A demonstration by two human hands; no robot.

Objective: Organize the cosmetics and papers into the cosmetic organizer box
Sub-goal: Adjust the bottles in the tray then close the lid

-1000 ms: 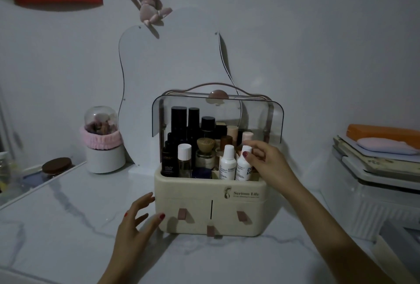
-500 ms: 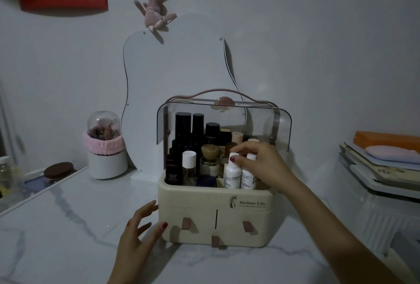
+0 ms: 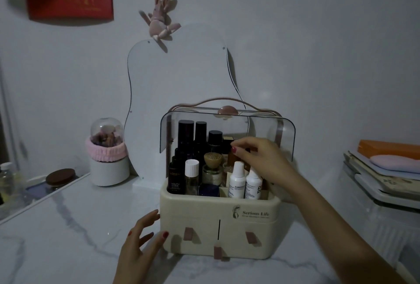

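Hands apart: left hand (image 3: pixel 142 245) open against organizer box (image 3: pixel 219 222), right hand (image 3: pixel 261 161) loosely curled above bottles (image 3: pixel 245 183).

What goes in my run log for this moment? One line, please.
right hand: fingers curled over back-row bottles, grasp unclear | left hand: open beside organizer box | clear lid: raised

The cosmetic organizer box (image 3: pixel 219 222) stands on the marble counter (image 3: pixel 68 227), bottles (image 3: pixel 237 180) upright inside. A mirror (image 3: pixel 179 101) leans behind it; a jar (image 3: pixel 109 154) sits left, stacked trays (image 3: pixel 384 174) right. The left hand (image 3: pixel 142 249) touches the box's left front corner.
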